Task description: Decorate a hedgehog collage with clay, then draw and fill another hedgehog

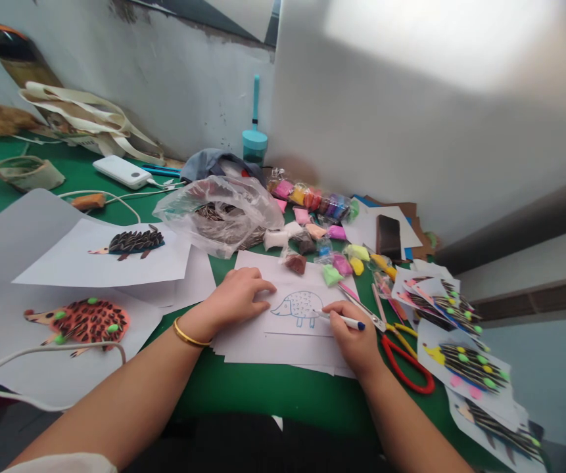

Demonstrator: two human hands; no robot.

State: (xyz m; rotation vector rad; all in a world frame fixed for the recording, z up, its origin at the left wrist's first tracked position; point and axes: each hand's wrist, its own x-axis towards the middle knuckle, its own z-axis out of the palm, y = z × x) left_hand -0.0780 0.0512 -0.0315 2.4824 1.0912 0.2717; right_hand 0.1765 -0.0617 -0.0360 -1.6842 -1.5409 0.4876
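My right hand is closed round a white marker pen with a dark blue end, its tip at the right side of a drawing. That drawing, a blue hedgehog outline with short marks over its body, is on a white sheet of paper lying on more sheets. Flat on the left part of the paper rests my left hand, fingers stretched out and holding nothing. Just beyond my right hand lie scissors with red handles and another pair with yellow handles.
Behind the paper are a plastic bag of sunflower seeds and several packets of coloured clay. Seed-covered hedgehog pictures lie at left and right. A phone, a white power bank and a cable are also on the green table.
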